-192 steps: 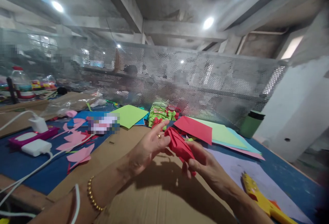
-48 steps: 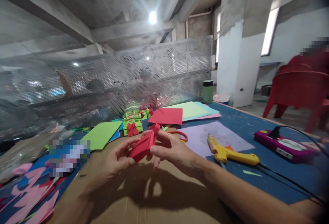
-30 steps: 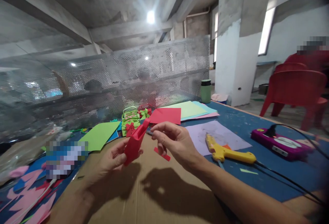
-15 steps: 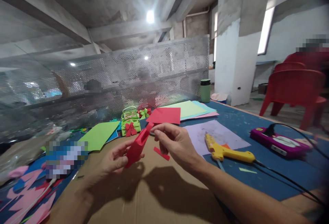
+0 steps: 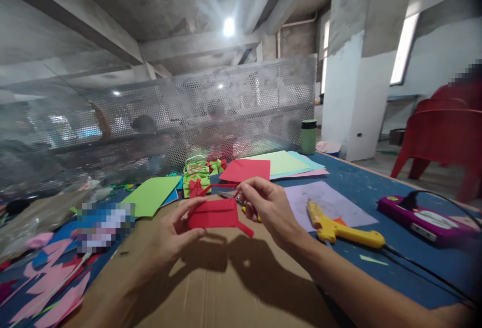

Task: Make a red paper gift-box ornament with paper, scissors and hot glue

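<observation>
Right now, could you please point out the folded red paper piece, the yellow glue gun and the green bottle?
Folded red paper piece [image 5: 215, 216], head view: its broad face.
Yellow glue gun [image 5: 350, 234], head view: its handle.
Green bottle [image 5: 308, 142], head view: its green body.

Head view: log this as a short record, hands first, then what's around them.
Left hand: holds the red paper piece by its left end
Right hand: fingertips at the piece's thin upper strip; exact grip unclear
Beneath: brown cardboard
Right: yellow glue gun, partly on a lilac sheet; purple power strip
Beyond: green stack, red bow on it; red sheet
</observation>
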`<state>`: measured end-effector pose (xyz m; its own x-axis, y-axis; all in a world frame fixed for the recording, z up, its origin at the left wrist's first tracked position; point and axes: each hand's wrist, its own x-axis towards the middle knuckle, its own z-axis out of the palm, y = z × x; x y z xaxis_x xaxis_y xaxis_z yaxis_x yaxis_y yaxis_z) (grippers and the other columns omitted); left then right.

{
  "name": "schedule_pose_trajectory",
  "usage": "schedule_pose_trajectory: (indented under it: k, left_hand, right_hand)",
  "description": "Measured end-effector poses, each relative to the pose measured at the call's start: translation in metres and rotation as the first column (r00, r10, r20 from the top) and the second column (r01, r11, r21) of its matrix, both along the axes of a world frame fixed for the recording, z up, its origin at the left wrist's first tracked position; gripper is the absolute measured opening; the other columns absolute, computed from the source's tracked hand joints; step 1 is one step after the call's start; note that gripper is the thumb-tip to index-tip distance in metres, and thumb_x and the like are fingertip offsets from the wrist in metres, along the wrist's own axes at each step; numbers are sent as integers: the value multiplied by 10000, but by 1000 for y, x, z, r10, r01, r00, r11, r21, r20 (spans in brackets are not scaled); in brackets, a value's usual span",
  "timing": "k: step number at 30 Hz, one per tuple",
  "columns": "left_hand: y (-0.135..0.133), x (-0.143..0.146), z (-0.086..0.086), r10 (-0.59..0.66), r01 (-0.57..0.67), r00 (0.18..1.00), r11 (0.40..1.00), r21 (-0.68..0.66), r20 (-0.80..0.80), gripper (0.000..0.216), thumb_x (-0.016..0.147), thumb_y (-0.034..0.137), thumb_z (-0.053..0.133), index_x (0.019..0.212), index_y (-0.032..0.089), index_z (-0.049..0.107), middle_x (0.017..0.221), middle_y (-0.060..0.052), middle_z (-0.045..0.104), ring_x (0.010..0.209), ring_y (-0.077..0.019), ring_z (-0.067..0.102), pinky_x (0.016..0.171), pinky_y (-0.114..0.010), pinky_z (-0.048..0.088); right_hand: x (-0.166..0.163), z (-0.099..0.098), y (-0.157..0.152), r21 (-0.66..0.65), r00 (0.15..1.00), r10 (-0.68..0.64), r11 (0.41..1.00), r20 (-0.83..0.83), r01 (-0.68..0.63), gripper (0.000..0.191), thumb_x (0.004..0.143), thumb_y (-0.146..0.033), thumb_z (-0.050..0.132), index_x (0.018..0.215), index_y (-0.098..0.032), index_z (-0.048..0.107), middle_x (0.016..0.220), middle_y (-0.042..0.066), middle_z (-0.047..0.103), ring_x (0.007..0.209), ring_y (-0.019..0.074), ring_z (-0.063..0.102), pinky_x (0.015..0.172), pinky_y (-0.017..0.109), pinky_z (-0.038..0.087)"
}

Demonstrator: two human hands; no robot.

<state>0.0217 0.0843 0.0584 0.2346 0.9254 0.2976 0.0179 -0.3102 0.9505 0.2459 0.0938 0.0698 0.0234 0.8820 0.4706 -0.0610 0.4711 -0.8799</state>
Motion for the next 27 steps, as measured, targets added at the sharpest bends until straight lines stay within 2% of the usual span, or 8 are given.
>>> schedule_pose_trajectory:
  k: [3,7,9,12,15,18,21,27]
  left_hand:
    - [-1,1,3,26,-25,1000,998,56,-8,450,671,184,843,1111,219,753,1285,-119,640,1185,-348,576,1012,-440,479]
    - [4,-3,-3,55,-52,998,990,134,-18,442,714,181,815,1144,237,728,1281,-96,615,1211,-311,554,1054,-422,439]
    - [7,-5,-8,70,-64,997,978,200,-26,445,750,188,790,1184,238,705,1294,-93,594,1256,-297,519,1087,-404,402]
    - [9,-6,-11,94,-87,995,965,245,-17,463,761,185,776,1213,232,684,1326,-94,566,1287,-294,489,1109,-395,373]
    - [9,-5,-9,79,-81,997,982,171,18,494,745,195,790,1221,234,661,1333,-98,575,1233,-295,535,1071,-411,410]
    - [11,-5,-11,32,-39,997,995,91,75,502,725,196,814,1195,253,650,1309,-92,607,1177,-286,578,1021,-400,448]
    - [16,-6,-16,-5,-3,996,996,89,92,485,726,195,819,1169,274,638,1283,-76,614,1180,-279,579,1007,-393,454]
    - [16,-3,-20,-52,54,989,998,-9,141,503,687,276,846,1148,263,643,1197,-96,645,1098,-288,603,898,-383,475]
  right_hand:
    - [2,-3,7,2,999,-48,999,3,48,284,857,-449,640,764,-182,606,640,-22,587,446,79,506,407,213,366]
    - [4,-4,11,-3,996,-77,997,34,77,264,850,-450,638,837,-188,611,658,-25,577,517,98,520,448,217,389]
    - [4,-4,12,-44,997,-31,998,75,34,286,853,-466,638,888,-182,622,739,1,618,595,111,560,502,229,425]
    - [1,-6,10,-133,979,161,981,128,-144,342,855,-501,650,938,-169,637,811,33,648,684,129,607,608,271,483]
    - [-1,-6,6,-163,932,344,932,116,-324,369,860,-523,656,950,-165,635,794,31,644,715,138,630,684,304,517]
    - [-2,-5,3,-166,911,406,906,72,-391,366,876,-504,652,1012,-165,627,832,38,669,714,131,650,708,310,537]
    - [-1,-4,2,-152,911,406,907,67,-393,329,884,-436,656,1067,-165,625,832,26,675,666,111,650,653,280,534]
    - [-4,-7,1,-31,942,308,951,133,-307,216,866,-368,659,962,-193,576,778,-12,649,610,112,664,558,259,535]
